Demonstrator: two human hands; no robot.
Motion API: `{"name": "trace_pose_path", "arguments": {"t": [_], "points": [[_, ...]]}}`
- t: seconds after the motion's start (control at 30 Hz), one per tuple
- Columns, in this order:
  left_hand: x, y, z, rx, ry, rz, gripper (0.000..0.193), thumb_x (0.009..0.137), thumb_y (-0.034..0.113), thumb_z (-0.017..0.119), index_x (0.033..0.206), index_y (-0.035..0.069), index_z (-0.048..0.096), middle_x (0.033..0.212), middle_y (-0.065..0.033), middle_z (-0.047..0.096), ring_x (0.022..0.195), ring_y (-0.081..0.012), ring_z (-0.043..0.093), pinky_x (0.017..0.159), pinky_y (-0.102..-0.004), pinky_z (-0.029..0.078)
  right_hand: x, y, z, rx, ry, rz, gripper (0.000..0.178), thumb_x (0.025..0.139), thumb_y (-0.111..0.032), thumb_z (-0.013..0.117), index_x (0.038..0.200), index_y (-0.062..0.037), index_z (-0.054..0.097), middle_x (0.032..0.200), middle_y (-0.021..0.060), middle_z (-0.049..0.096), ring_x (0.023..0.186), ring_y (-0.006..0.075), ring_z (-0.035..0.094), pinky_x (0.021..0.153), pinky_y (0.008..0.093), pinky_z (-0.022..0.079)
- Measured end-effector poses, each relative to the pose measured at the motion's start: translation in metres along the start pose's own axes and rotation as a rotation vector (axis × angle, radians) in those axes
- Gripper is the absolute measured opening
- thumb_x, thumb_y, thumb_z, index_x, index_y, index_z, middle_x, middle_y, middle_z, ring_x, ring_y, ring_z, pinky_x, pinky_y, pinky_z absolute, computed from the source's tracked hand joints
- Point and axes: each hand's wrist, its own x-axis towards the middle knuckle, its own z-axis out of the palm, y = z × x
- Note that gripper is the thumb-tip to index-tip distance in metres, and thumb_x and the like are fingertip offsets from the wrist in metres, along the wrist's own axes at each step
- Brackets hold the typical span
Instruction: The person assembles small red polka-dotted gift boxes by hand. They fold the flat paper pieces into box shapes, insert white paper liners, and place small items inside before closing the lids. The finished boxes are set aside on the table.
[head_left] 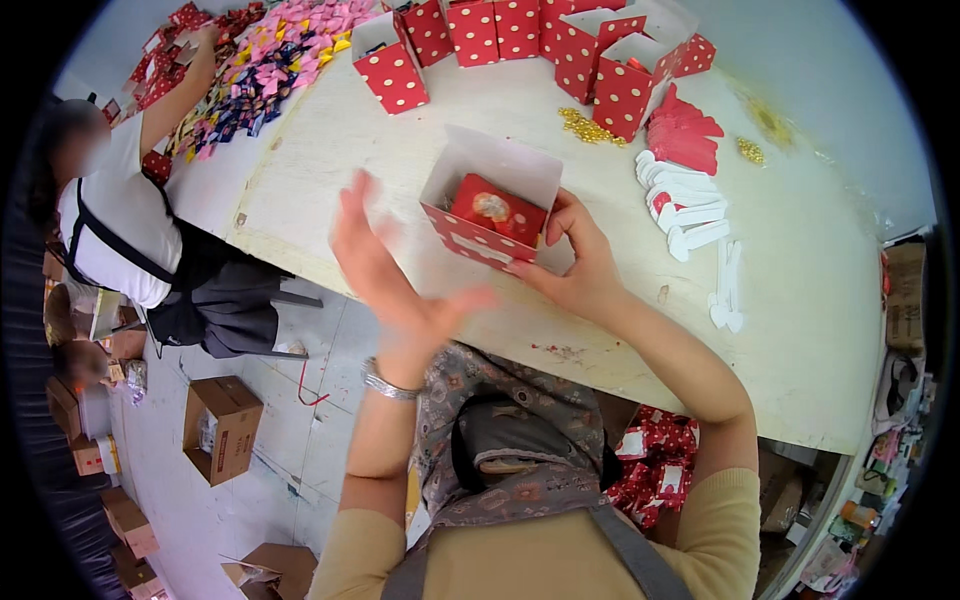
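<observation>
My right hand [575, 255] grips the near right corner of an open red polka-dot gift box [470, 240] with a white inside. A red packet [500, 208] with a pale round picture lies in the box. My left hand [385, 270], smeared by motion, is raised to the left of the box with its fingers spread and nothing in it. To the right on the table lie a fan of red paper pieces [685, 130] and a stack of white spoon-shaped pieces [685, 200].
More red polka-dot boxes [390, 75] stand along the far side, near gold beads [590, 128]. Pink, yellow and dark wrapped sweets [270, 75] are heaped far left, where a co-worker [120, 215] reaches over the table. A cardboard box [225, 430] sits on the floor.
</observation>
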Motion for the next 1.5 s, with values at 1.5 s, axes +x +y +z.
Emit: {"name": "trace_pose_path", "arguments": {"t": [1.5], "points": [[-0.02, -0.005, 0.045, -0.248, -0.096, -0.684, 0.026, 0.094, 0.024, 0.056, 0.078, 0.003, 0.056, 0.073, 0.0034, 0.053, 0.065, -0.0031, 0.041, 0.059, -0.0191, 0.038, 0.003, 0.002, -0.006, -0.06, 0.345, -0.062, 0.012, 0.083, -0.009, 0.066, 0.084, 0.0011, 0.059, 0.075, 0.0069, 0.058, 0.067, 0.0171, 0.053, 0.06, 0.0264, 0.043]]}}
